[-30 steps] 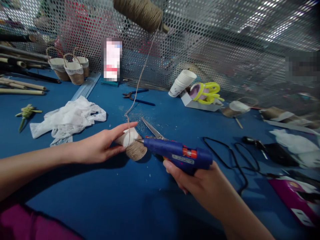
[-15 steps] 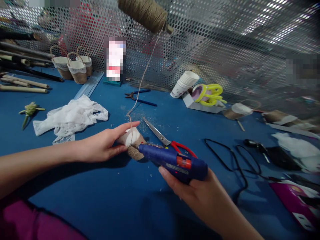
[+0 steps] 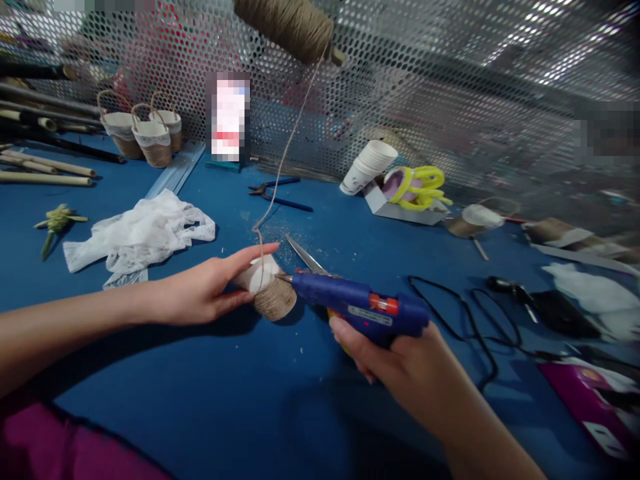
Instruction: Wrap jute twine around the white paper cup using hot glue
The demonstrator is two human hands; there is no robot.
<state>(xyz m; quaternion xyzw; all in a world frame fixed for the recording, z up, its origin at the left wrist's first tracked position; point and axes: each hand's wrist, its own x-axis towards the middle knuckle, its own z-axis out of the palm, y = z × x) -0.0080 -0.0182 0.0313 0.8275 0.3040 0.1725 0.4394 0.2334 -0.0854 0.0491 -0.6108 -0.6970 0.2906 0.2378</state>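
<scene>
My left hand (image 3: 220,283) grips a paper cup (image 3: 276,297) lying tilted, its lower part wrapped in brown twine and the rest white. From the cup, a strand of twine (image 3: 286,155) runs up to a large spool (image 3: 285,28) overhead. In my right hand (image 3: 395,357) is a blue hot glue gun (image 3: 357,298), its nozzle pointing left at the cup, close to the edge of the wrapping. Whether the nozzle touches the cup I cannot tell. Behind the glue gun lie scissors (image 3: 307,255), their handles mostly hidden.
Pliers (image 3: 280,193) lie beyond the cup. White lace (image 3: 143,230) is heaped at left, near several twine-wrapped baskets (image 3: 153,143). Stacked paper cups (image 3: 367,167) and a white tray (image 3: 407,212) stand at the back right. A black cord (image 3: 450,307) loops at right.
The glue gun in my right hand has moved right and slightly up, its nozzle shifting along the cup. My left hand stays nearly still on the cup.
</scene>
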